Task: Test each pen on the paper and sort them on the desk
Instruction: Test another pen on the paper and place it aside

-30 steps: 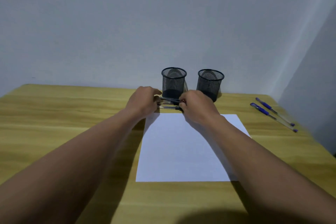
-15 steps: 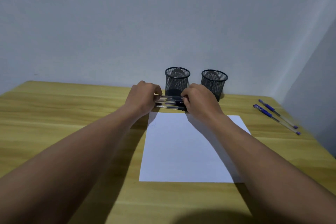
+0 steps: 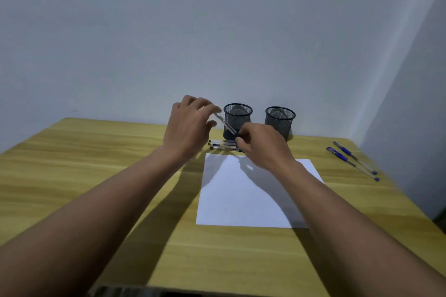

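A person leans over a wooden tabletop [image 3: 96,176], both bare forearms stretched toward the far edge. The left hand [image 3: 188,128] is raised above the surface, its fingers [image 3: 212,109] pinched narrowly on the upper end of a clear-barrelled pen [image 3: 225,124] that slants down to the right. The right hand [image 3: 260,144] meets the pen's lower, dark end, fingers curled closed around it; how much of that end they cover cannot be told.

Just below the two hands, a small cluster of black pens [image 3: 223,145] lies flat on the tabletop, side by side and parallel to the far edge, just beyond the top edge of a white sheet of paper [image 3: 241,200]. The paper lies flat between the forearms, with the right wrist over its upper right part and shadows of the hands across its top.

Behind the hands stand two black mesh pen cups, the left cup [image 3: 237,118] partly hidden by the lifted pen and the right cup [image 3: 280,120] just beside it, both upright near the wall. Well apart, by the tabletop's right edge, two blue pens [image 3: 350,160] lie together, angled diagonally.
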`<state>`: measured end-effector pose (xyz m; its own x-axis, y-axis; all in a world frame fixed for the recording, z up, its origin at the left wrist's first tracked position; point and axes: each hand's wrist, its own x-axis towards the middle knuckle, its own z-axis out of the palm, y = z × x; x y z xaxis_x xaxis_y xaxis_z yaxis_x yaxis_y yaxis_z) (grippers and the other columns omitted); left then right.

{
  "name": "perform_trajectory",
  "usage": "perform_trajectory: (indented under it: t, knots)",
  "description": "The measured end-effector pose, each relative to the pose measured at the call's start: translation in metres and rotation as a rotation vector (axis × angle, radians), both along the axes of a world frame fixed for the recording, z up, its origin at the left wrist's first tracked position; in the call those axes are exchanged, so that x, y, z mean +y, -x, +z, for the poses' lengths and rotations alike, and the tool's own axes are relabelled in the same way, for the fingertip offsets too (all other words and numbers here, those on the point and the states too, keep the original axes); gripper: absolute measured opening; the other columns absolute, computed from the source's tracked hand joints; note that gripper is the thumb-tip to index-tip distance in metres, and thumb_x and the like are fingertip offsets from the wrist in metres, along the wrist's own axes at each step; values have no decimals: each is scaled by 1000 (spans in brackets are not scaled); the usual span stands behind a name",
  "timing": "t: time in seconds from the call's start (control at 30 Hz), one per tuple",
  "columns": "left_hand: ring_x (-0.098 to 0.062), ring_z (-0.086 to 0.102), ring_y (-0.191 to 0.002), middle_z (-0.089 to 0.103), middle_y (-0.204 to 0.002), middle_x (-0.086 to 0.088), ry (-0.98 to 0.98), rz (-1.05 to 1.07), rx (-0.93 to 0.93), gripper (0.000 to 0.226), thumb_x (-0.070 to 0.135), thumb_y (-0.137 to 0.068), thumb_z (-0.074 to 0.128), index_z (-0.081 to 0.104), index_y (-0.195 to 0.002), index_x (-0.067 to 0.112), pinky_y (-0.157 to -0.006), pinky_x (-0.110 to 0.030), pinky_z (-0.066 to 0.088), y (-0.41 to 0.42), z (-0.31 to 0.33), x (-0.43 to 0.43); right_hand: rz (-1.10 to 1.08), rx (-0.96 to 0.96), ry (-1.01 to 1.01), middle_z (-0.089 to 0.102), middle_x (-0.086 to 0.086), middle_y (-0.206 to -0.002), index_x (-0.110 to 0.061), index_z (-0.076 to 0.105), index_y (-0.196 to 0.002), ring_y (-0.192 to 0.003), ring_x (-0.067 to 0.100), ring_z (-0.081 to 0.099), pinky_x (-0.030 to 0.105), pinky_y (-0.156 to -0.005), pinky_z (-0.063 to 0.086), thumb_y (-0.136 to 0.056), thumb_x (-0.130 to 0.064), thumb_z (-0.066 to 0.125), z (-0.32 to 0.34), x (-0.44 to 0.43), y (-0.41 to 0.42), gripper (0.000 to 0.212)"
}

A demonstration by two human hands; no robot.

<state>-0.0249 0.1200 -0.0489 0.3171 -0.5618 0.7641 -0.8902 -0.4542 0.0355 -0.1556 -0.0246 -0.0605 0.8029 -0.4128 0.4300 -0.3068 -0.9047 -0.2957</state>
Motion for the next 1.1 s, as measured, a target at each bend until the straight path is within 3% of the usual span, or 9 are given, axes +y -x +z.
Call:
perform_trajectory:
  t: [0.13, 0.23, 0.3, 0.4, 0.5, 0.67, 0.87, 0.97, 1.1]
  knots:
    - [-21, 59, -100, 69, -106, 2, 171, -40, 360, 23, 28, -91, 67, 67, -113, 22, -85, -37, 47, 18, -12, 6, -33, -205, -445, 65, 0, -61, -16, 60, -83, -65, 21, 60, 33, -63, 48, -83, -22, 65, 1, 15, 3, 8]
    - [-12, 67, -92, 75, -98, 3, 148, -125, 727, 21, 31, -93, 64, 75, -104, 17, -81, -25, 47, 27, -16, 8, 23, -361, -846, 73, 9, -73, -14, 64, -83, -69, 23, 68, 33, -60, 54, -85, -15, 70, 1, 25, 4, 7]
    - [-8, 67, -87, 76, -91, 4, 94, -152, 829, 24, 34, -95, 61, 77, -99, 16, -75, -21, 43, 30, -18, 10, 77, -441, -1102, 73, 6, -80, -13, 66, -85, -77, 19, 70, 26, -57, 56, -89, -9, 72, 0, 30, 5, 8]
    - [-9, 62, -71, 69, -75, 3, 73, -213, 959, 25, 31, -97, 59, 76, -92, 13, -68, -26, 47, 26, -22, 12, 122, -525, -1314, 72, 8, -85, -12, 67, -85, -82, 20, 70, 23, -60, 57, -90, -3, 69, -5, 36, 4, 11]
    - [-15, 61, -67, 66, -74, -6, 239, -366, 1232, 19, 17, -95, 64, 74, -94, 0, -69, -28, 54, 20, -21, 14, 144, -566, -1453, 70, 12, -80, -7, 67, -83, -75, 19, 71, 23, -65, 61, -91, 4, 66, -9, 39, 1, 13]
    - [-12, 61, -67, 67, -81, -11, 290, -420, 1305, 15, 4, -88, 70, 73, -100, -4, -72, -20, 58, 10, -12, 19, 182, -600, -1532, 72, 12, -74, -2, 69, -86, -69, 18, 73, 25, -69, 63, -90, 4, 67, -10, 41, -10, 7]
    - [-10, 57, -59, 64, -74, -10, 217, -402, 1276, 15, 2, -87, 71, 75, -101, -3, -61, -15, 50, -12, -8, 24, 235, -509, -1358, 72, 11, -75, -5, 73, -86, -66, 15, 70, 24, -72, 63, -90, -7, 75, -9, 41, -22, 5]
    - [-14, 59, -64, 67, -78, -13, 215, -392, 1284, 14, 2, -87, 72, 75, -99, -3, -62, -16, 50, -22, -12, 26, 230, -476, -1240, 72, 10, -72, -5, 75, -83, -64, 16, 69, 25, -69, 63, -89, -5, 76, -6, 37, -27, 6]
    - [-9, 59, -59, 68, -77, -13, 230, -375, 1274, 10, 0, -88, 70, 75, -95, -4, -61, -14, 49, -23, -13, 25, 217, -493, -1229, 74, 9, -69, -5, 76, -82, -61, 15, 69, 25, -68, 63, -89, -5, 76, -10, 40, -36, 7]
